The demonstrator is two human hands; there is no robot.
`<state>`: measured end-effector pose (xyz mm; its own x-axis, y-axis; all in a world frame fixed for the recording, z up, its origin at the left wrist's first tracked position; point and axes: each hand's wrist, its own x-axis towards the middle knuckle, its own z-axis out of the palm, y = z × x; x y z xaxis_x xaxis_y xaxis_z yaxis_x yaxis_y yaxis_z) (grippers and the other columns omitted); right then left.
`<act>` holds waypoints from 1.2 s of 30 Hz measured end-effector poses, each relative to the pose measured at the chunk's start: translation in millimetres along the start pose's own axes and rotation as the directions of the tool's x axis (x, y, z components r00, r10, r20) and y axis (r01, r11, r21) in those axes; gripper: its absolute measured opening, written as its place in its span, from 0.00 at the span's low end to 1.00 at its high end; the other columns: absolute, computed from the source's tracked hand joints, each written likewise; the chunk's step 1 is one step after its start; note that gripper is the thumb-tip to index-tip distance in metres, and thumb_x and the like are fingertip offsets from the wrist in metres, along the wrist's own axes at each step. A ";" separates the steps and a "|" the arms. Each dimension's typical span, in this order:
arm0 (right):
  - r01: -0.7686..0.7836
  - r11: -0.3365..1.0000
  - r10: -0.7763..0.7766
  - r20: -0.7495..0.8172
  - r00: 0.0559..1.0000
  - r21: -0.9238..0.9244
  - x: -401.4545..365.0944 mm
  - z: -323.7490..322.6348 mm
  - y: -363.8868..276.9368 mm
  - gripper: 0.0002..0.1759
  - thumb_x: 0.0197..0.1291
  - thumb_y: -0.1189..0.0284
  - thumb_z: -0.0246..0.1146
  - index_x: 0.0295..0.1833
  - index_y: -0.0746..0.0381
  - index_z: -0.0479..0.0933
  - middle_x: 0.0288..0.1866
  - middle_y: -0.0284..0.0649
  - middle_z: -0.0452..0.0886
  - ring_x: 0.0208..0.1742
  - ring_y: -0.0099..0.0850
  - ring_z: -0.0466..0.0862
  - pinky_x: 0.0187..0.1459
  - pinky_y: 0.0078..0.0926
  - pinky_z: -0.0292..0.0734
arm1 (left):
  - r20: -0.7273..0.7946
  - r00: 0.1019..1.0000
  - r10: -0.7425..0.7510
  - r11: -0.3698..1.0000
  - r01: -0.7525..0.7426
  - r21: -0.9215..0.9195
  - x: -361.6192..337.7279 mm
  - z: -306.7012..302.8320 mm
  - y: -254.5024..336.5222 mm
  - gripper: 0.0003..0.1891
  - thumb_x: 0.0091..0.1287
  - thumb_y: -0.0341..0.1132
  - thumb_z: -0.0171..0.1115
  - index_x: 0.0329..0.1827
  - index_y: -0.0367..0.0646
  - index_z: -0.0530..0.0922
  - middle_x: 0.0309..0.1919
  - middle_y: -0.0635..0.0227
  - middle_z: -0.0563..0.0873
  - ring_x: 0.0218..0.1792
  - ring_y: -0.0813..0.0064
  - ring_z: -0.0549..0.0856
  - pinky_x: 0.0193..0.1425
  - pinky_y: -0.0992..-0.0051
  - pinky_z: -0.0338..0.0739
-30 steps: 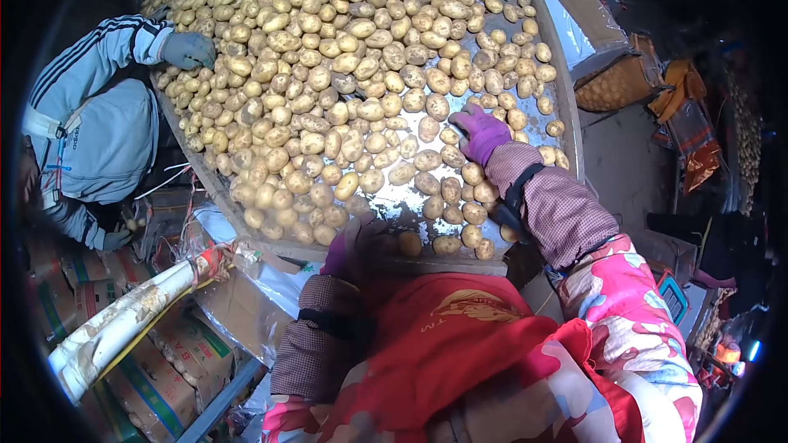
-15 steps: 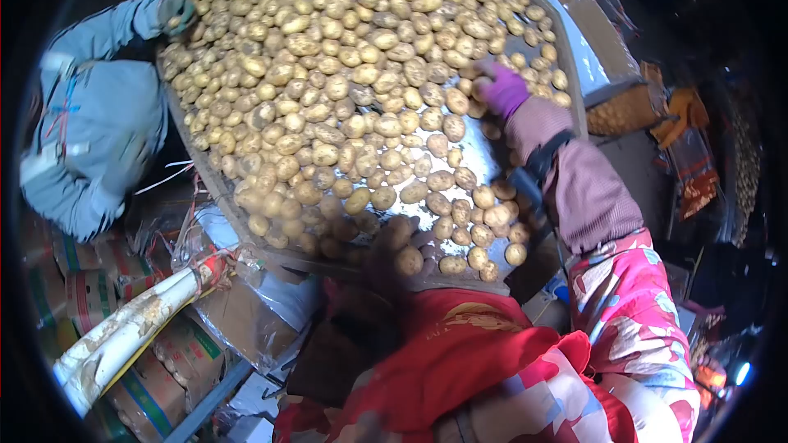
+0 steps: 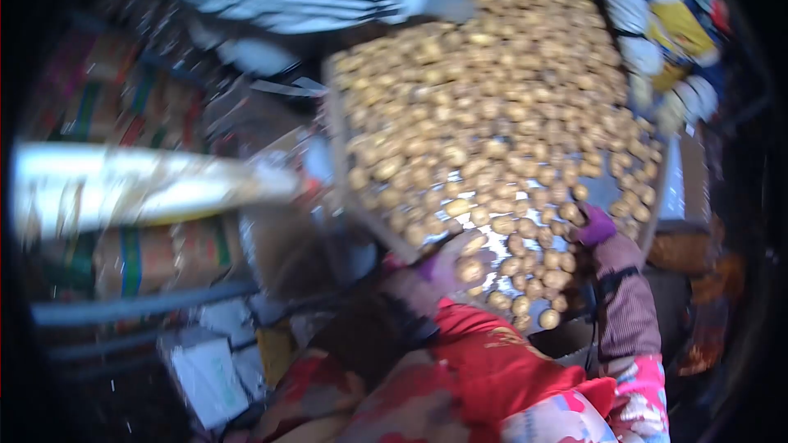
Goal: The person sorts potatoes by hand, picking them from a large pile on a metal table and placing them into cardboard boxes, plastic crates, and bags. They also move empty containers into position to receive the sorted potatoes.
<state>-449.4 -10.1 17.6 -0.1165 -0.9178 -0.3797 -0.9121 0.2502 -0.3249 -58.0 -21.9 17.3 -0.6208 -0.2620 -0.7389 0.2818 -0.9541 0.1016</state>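
Many potatoes (image 3: 492, 115) cover a large sorting table (image 3: 336, 127) with a raised rim; its shiny surface shows through gaps at the near end. My left hand (image 3: 439, 267), in a dirty purple glove and blurred, is at the near left edge, its fingers closed around a potato (image 3: 470, 270). On the right side my right hand (image 3: 597, 226), in a purple glove, has its fingertips against a potato (image 3: 570, 212). Blur hides whether those fingers grip it. Between my hands, loose potatoes (image 3: 533, 267) lie spread out.
A co-worker's gloved hand (image 3: 450, 4) reaches over the pile from the far left. Another person (image 3: 669, 33) stands at the far right. A white pole (image 3: 148, 189) juts toward the table at left, near stacked filled bags (image 3: 164, 258). A cardboard box (image 3: 685, 176) stands at right.
The whole view has swung, so the table appears farther right and the white pole lies nearly level. My left hand has come into clearer sight with the potato. My right hand stays by the right-side potatoes.
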 end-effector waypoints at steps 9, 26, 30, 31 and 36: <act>0.244 0.942 -0.166 -0.314 0.935 0.228 -43.6 53.1 -24.0 0.31 0.46 0.71 0.73 0.59 0.58 0.75 0.53 0.46 0.81 0.56 0.43 0.82 0.57 0.39 0.78 | 0.112 0.919 0.377 0.917 -0.353 -0.187 -73.5 -69.0 -2.2 0.24 0.71 0.57 0.56 0.64 0.56 0.76 0.56 0.61 0.85 0.47 0.64 0.86 0.48 0.60 0.83; 0.428 0.678 -0.508 -0.039 0.860 0.598 -94.6 52.1 -327.4 0.35 0.49 0.71 0.72 0.65 0.63 0.72 0.57 0.45 0.79 0.57 0.35 0.80 0.61 0.31 0.75 | 0.516 0.761 0.393 0.914 -0.262 -0.309 -159.5 -140.6 30.6 0.17 0.74 0.50 0.57 0.53 0.46 0.79 0.44 0.70 0.86 0.43 0.71 0.85 0.43 0.68 0.81; 0.664 0.567 -0.798 0.125 0.589 0.487 -101.1 64.6 -340.0 0.48 0.52 0.66 0.75 0.77 0.62 0.61 0.73 0.49 0.69 0.73 0.42 0.70 0.73 0.37 0.64 | -0.033 0.786 0.617 0.698 -0.567 -0.438 -118.7 -82.9 -35.5 0.18 0.74 0.52 0.55 0.45 0.46 0.81 0.39 0.68 0.86 0.38 0.70 0.86 0.42 0.70 0.81; 0.556 0.629 -0.721 0.142 0.678 0.543 -94.3 72.9 -315.9 0.48 0.52 0.65 0.75 0.77 0.62 0.61 0.73 0.49 0.70 0.75 0.43 0.69 0.75 0.38 0.61 | 0.194 0.721 0.666 0.737 -0.593 -0.326 -113.4 -122.5 -13.8 0.17 0.75 0.50 0.54 0.40 0.47 0.80 0.36 0.67 0.86 0.37 0.70 0.86 0.40 0.69 0.81; 0.547 0.757 -0.545 -0.118 0.830 0.357 -97.0 79.8 -209.6 0.33 0.56 0.68 0.69 0.68 0.63 0.72 0.62 0.51 0.79 0.64 0.46 0.80 0.66 0.39 0.74 | -0.288 0.529 0.799 0.468 -0.846 -0.256 -220.9 -209.3 131.1 0.16 0.74 0.47 0.54 0.46 0.43 0.79 0.40 0.63 0.86 0.38 0.68 0.86 0.41 0.67 0.81</act>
<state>-215.6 51.1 53.4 0.3537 -0.9346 -0.0363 -0.6143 -0.2028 -0.7626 269.2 -58.7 54.5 0.1074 -0.8587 -0.5011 0.8443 -0.1874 0.5021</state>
